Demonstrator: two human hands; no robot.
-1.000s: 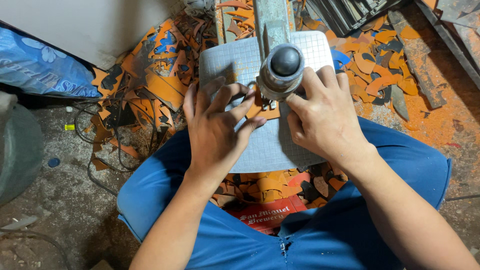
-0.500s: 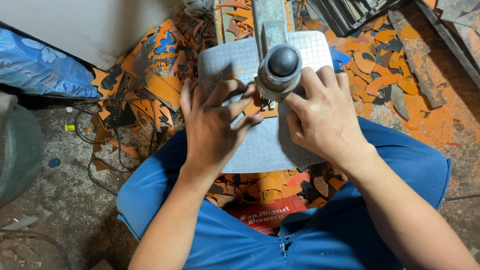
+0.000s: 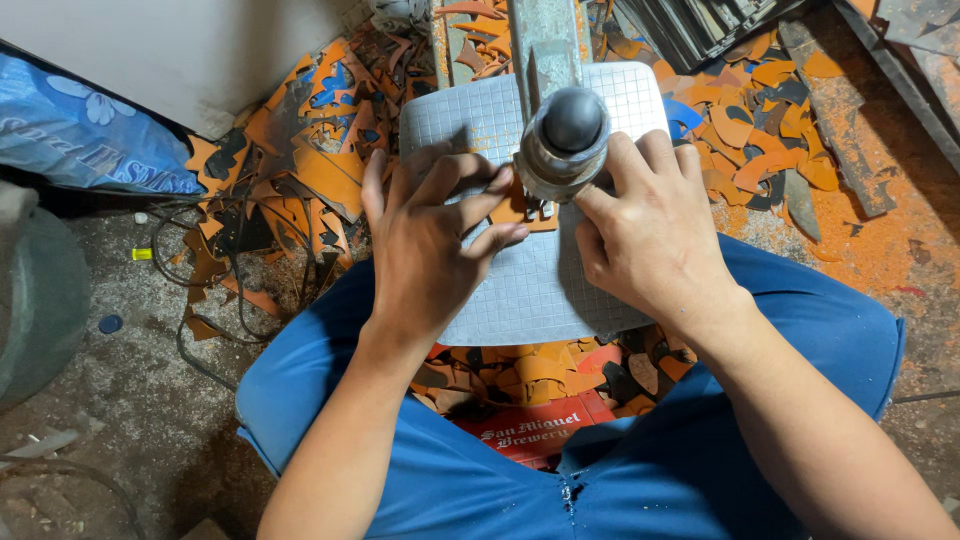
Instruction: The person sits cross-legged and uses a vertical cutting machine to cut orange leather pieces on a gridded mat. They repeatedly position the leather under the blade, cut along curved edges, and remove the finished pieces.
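Hardly shifted since a moment ago: left hand (image 3: 432, 255) and right hand (image 3: 655, 235) flat, fingers spread, pinning a small orange piece (image 3: 520, 210) on the gridded grey plate (image 3: 540, 290) (the bench here), under the round metal machine head (image 3: 565, 145). Orange scraps (image 3: 310, 170) heaped on the floor around.

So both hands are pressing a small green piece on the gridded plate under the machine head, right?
Not quite: the head view shows the small piece is orange, not green. Both the left hand and right hand press it on the gridded plate under the machine head.
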